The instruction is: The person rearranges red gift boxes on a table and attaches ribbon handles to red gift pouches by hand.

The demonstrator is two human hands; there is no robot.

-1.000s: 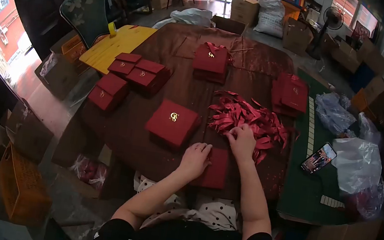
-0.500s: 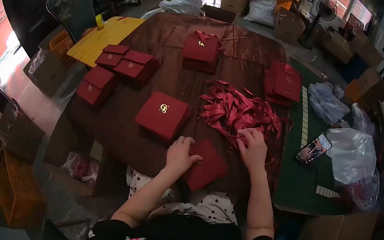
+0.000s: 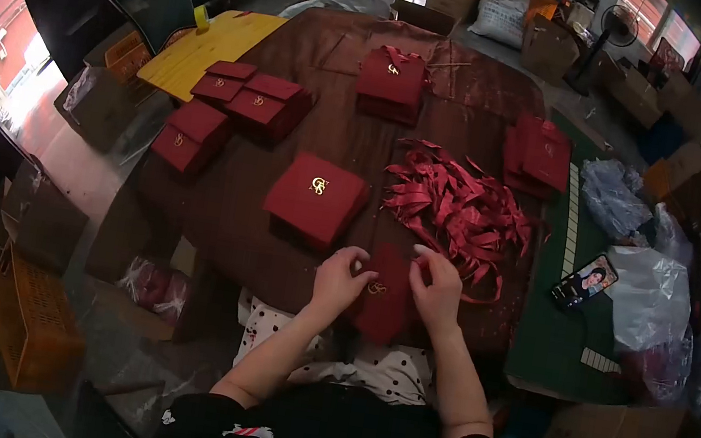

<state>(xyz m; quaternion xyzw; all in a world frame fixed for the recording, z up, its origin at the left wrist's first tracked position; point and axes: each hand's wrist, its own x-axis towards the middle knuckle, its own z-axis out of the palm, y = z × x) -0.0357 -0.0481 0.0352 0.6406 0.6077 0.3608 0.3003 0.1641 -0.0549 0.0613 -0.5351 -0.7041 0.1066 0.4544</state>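
A dark red pouch (image 3: 380, 307) with a gold logo lies at the near table edge, between my two hands. At its upper left corner is my left hand (image 3: 341, 283), fingers curled and thumb against the pouch. My right hand (image 3: 437, 292) is at its upper right side, thumb and fingers drawn together; whatever they pinch is too small to make out. Just beyond my right hand lies a tangled heap of red ribbons (image 3: 461, 208). A stack of red pouches (image 3: 315, 198) with a gold logo stands ahead of my left hand.
More red pouch stacks stand at the left (image 3: 191, 136), far middle (image 3: 391, 85) and right (image 3: 539, 155) of the brown-covered table (image 3: 235, 202). A phone (image 3: 586, 281) and clear plastic bags (image 3: 652, 296) lie on the green surface at right. An orange crate (image 3: 37, 317) sits lower left.
My right hand has left the ribbon heap and come to the pouch. The pouch now shows its gold logo. My left hand has shifted slightly right, and the whole view has shifted a little.
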